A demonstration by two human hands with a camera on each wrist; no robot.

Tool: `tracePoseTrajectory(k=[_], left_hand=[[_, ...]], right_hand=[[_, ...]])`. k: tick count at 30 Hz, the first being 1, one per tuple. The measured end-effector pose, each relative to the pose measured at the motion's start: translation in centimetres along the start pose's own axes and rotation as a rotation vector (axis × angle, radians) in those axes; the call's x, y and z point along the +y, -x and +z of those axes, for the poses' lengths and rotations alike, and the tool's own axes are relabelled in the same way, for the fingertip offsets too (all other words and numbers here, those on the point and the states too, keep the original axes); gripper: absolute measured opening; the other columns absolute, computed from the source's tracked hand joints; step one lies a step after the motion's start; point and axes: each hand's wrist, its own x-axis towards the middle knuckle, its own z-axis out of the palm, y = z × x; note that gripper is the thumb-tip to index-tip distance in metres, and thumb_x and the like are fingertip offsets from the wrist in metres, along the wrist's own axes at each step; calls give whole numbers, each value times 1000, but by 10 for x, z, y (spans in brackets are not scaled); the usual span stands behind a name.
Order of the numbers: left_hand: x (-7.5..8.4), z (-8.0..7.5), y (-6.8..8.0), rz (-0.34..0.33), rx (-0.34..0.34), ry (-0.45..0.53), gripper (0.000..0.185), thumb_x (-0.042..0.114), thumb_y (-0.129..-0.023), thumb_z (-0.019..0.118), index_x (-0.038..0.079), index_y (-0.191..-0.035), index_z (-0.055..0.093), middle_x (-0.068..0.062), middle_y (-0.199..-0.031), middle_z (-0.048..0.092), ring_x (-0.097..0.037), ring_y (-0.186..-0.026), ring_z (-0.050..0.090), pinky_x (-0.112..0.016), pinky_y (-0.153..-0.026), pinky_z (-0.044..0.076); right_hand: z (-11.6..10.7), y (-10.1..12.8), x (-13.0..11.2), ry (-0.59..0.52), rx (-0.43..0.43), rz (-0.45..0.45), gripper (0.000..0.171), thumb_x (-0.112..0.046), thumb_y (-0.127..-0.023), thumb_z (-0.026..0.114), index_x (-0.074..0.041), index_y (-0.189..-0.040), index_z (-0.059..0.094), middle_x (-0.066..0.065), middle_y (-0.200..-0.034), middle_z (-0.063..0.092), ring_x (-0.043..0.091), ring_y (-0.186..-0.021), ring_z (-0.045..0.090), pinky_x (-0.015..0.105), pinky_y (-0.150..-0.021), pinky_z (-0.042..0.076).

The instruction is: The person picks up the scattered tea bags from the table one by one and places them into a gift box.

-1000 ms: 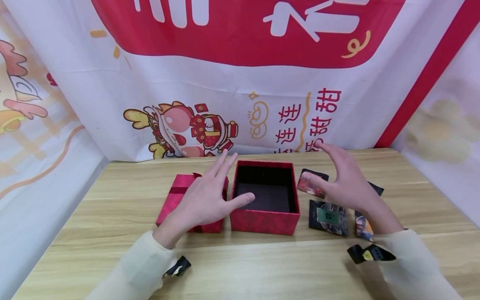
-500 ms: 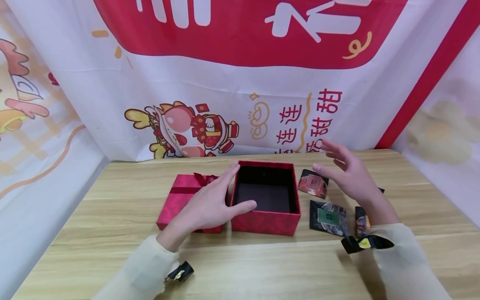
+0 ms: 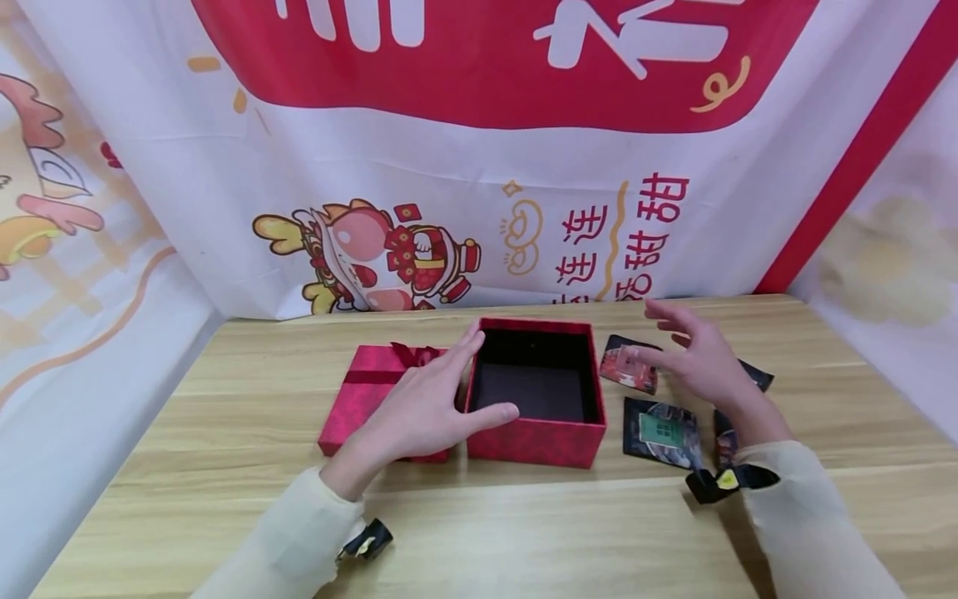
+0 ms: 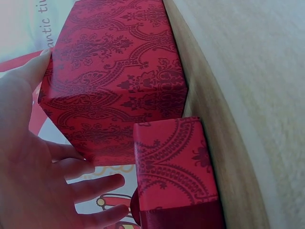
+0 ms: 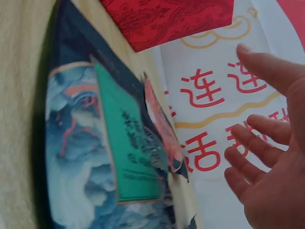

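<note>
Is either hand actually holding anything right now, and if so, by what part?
Nothing is held. The left hand lies open against the open red box, thumb on its front rim. The right hand hovers open over the packets.

Your wooden table carries an open red box at your left fingertips, with its ribboned lid under that palm. Several dark packets lie beneath your right fingers.

box: matt patterned red paper, dark felt-like lining | table: smooth wood-grain | packets: glossy printed foil
</note>
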Motion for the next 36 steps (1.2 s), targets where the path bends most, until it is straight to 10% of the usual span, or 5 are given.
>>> tracePoseTrajectory(k=[12,36], left_hand=[[-1,0,-1,-4,-11,-14,112,87,-84,61,36,-171,13,14,-180,11,-26,-164,27,-69,-127,29],[-4,1,-1,27,4,-29,111,86,-86,60,30,-172,17,11,-180,13,-26,-166,23,-67,-128,28]], right_hand=[[11,-7,20,156,-144,101,99,-47,-92,81,-10,-168,29,24,-170,35,53,-150,37,77,-118,32],[16,-11,20,384,-148,183,103,-55,-87,83,-4,-163,38,34,-162,26,54,-141,29,80,-111,36]])
